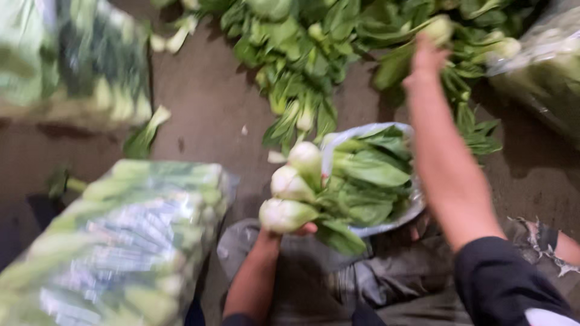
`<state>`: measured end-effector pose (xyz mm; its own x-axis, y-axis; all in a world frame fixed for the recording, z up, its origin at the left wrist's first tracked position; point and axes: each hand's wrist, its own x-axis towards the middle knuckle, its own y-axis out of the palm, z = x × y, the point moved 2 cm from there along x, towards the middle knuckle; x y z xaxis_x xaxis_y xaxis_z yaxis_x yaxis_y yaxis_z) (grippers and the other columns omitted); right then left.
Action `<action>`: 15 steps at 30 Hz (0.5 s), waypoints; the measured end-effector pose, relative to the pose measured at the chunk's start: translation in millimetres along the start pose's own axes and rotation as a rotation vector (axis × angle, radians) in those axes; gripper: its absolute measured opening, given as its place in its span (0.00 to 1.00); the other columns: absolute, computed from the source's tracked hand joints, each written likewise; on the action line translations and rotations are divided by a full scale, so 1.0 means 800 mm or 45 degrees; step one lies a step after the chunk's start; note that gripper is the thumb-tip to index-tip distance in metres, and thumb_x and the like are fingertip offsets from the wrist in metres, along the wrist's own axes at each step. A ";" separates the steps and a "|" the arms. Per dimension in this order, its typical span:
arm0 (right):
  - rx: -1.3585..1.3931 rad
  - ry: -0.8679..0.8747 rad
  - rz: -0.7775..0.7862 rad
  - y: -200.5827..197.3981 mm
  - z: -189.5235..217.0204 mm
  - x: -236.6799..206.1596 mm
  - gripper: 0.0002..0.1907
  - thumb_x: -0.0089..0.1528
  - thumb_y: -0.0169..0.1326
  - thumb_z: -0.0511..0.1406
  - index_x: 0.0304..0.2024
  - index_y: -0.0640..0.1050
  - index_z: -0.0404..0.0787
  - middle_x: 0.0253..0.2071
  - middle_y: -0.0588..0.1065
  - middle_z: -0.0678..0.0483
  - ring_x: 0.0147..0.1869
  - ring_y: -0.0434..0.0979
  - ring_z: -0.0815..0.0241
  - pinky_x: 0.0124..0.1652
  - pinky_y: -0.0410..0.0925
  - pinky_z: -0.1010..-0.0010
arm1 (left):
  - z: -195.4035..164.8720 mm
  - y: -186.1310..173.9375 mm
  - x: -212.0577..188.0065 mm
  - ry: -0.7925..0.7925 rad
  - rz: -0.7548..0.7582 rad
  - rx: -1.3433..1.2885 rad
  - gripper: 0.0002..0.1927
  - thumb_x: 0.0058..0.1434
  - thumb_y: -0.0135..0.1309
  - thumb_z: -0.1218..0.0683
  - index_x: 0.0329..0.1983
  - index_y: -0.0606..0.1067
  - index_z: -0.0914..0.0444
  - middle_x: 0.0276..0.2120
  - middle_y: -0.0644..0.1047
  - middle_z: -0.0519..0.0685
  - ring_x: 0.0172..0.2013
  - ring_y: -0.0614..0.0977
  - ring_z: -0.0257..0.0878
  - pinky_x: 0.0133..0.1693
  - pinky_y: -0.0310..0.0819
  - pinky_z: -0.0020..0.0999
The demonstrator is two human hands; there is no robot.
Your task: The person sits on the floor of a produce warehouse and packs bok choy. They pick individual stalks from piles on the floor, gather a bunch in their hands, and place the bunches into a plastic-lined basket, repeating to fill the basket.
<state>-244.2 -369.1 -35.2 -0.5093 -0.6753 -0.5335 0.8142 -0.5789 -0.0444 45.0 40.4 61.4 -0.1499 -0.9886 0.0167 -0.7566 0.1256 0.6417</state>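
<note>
Three bok choy heads (293,187) held in left hand (296,230) grip; right hand (426,60) grip state unclear, reaching loose pile (338,36).

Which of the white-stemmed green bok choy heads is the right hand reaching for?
The pale one on top of the far loose pile, at the right hand; the others sit bunched in the left hand.

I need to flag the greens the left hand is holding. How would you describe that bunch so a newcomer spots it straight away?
Start at the big heap of loose greens on the floor at the top, then drop to the centre, above the person's lap. There the left hand props up a bunch of bok choy. Unlike the scattered heap, its three white bulbs are stacked together, leaves tucked into a clear plastic bag.
</note>
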 end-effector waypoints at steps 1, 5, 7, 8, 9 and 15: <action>-0.017 -0.556 0.090 -0.014 0.032 -0.011 0.43 0.57 0.67 0.44 0.68 0.60 0.42 0.66 0.68 0.47 0.67 0.67 0.49 0.64 0.66 0.53 | -0.003 0.004 0.005 0.028 0.013 0.015 0.80 0.35 0.81 0.43 0.82 0.41 0.64 0.76 0.56 0.55 0.75 0.62 0.47 0.76 0.57 0.47; 0.049 -1.226 0.632 -0.095 0.111 -0.132 0.20 0.72 0.54 0.37 0.63 0.69 0.33 0.54 0.75 0.50 0.55 0.74 0.57 0.54 0.69 0.64 | -0.015 0.034 0.029 0.180 0.061 0.115 0.80 0.35 0.81 0.44 0.82 0.41 0.64 0.76 0.57 0.55 0.75 0.62 0.47 0.76 0.58 0.47; -0.339 -1.344 0.744 -0.151 0.114 -0.225 0.21 0.76 0.46 0.41 0.64 0.73 0.34 0.52 0.74 0.55 0.50 0.69 0.65 0.52 0.66 0.71 | -0.021 0.055 0.032 0.226 0.083 0.190 0.80 0.34 0.81 0.44 0.82 0.41 0.65 0.76 0.57 0.55 0.74 0.63 0.47 0.76 0.58 0.47; -0.437 -1.396 0.884 -0.173 0.109 -0.272 0.22 0.75 0.43 0.45 0.60 0.75 0.35 0.50 0.74 0.55 0.50 0.72 0.65 0.51 0.67 0.72 | -0.023 0.068 0.031 0.235 0.099 0.228 0.80 0.34 0.81 0.44 0.82 0.41 0.65 0.76 0.58 0.55 0.74 0.63 0.47 0.76 0.58 0.47; -0.532 -1.457 1.016 -0.190 0.099 -0.315 0.25 0.74 0.40 0.49 0.56 0.76 0.36 0.49 0.75 0.55 0.49 0.74 0.66 0.49 0.68 0.73 | -0.023 0.081 0.031 0.249 0.128 0.270 0.80 0.34 0.81 0.44 0.82 0.41 0.65 0.76 0.58 0.55 0.74 0.63 0.47 0.76 0.59 0.47; -0.082 -0.732 1.483 -0.205 0.016 -0.452 0.36 0.66 0.45 0.40 0.74 0.58 0.33 0.73 0.65 0.42 0.74 0.66 0.53 0.73 0.59 0.63 | -0.022 0.145 -0.006 0.265 0.186 0.588 0.80 0.34 0.82 0.44 0.82 0.42 0.65 0.75 0.60 0.55 0.73 0.65 0.47 0.75 0.60 0.47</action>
<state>-197.1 -35.7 175.4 0.4689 -0.8704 0.1498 0.8598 0.4887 0.1482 -31.1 58.0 149.0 -0.1804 -0.9478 0.2629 -0.9461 0.2403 0.2170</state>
